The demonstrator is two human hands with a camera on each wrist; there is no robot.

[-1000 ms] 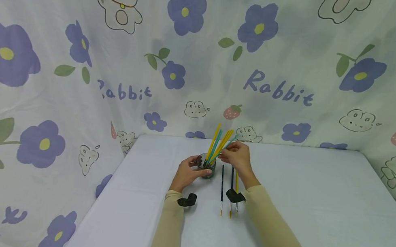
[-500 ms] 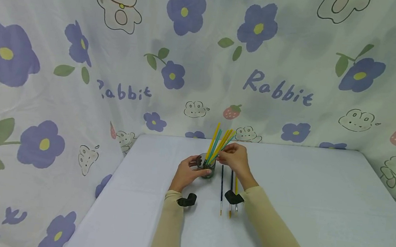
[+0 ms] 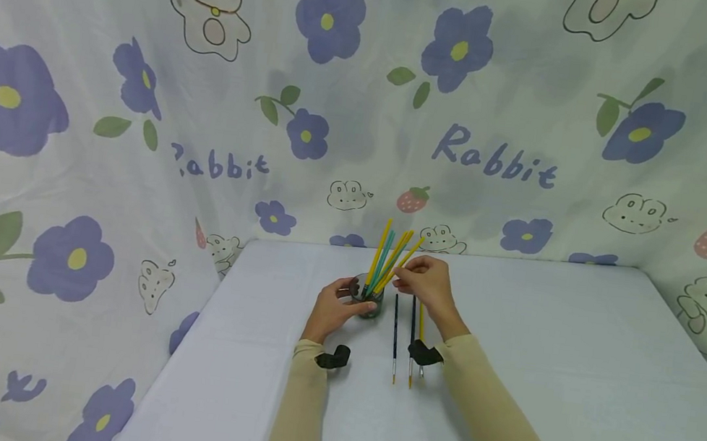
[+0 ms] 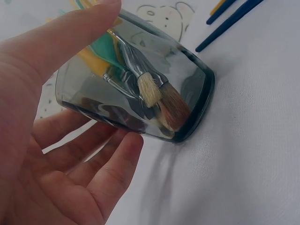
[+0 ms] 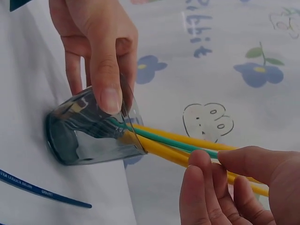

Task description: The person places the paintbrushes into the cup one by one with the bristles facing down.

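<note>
Rabbits, strawberries and purple flowers cover a printed fabric backdrop [image 3: 381,93] behind a white-covered table [image 3: 558,375], where a person in beige sleeves [image 3: 304,411] handles a cluster of paintbrushes. Toward the table's far edge, the left hand [image 3: 335,309] curls round a smoky glass tumbler [image 5: 91,140], its thumb on the near wall and the other fingers wrapped about the opposite side. At the tumbler's right, the right hand [image 3: 426,282] pinches a teal-handled paintbrush [image 5: 178,143] by its upper shaft, thumb tip against fingertips in a narrow grip; handles crowd so closely there that it is hard to tell whether a yellow one is caught too.

That teal brush slants, its long axis running from inside the glass up and rightward to the fingers, handle end high. Beside it, yellow-handled paintbrushes [image 3: 378,256] fan out over the rim, the leftmost standing steepest. Through the glass, pale bristles [image 4: 149,90] and brown bristles [image 4: 176,108] point down toward the base.

Below the right hand, two dark-blue-handled paintbrushes [image 3: 395,327] and a single yellow brush [image 3: 422,323] lie nearly parallel on the cloth, handle ends away from the person and heads toward them. Black wrist mounts [image 3: 334,356] sit at both cuffs.
</note>
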